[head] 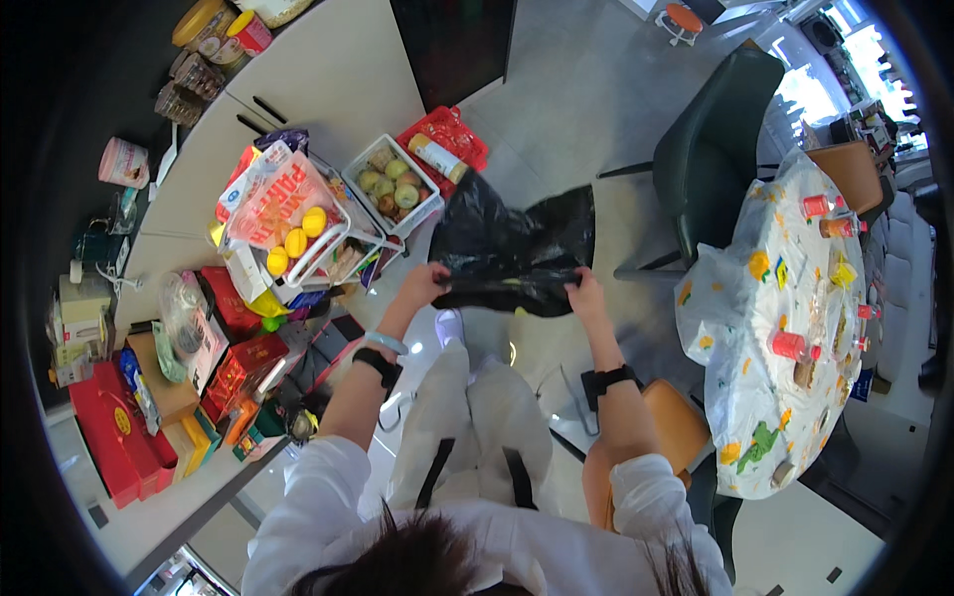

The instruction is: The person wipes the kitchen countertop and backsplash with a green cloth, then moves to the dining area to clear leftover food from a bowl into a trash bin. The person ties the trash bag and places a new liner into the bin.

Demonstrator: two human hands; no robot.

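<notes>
A black plastic bag (514, 238) is spread between my two hands in front of my legs. My left hand (425, 285) pinches its near left edge. At the near right edge, my right hand (587, 292) grips the plastic in the same way. The bag's far side droops toward the floor, with one peak close to a jar-like container (438, 158). Whether anything lies inside the bag cannot be seen.
To the left stand a white wire rack (328, 261) with snack packs, a white basket (417, 212) of fruit and a red plastic basket (477, 141). Boxes crowd the left counter. On the right are a dark green chair (700, 164) and a cloth-covered table (745, 417) with bottles.
</notes>
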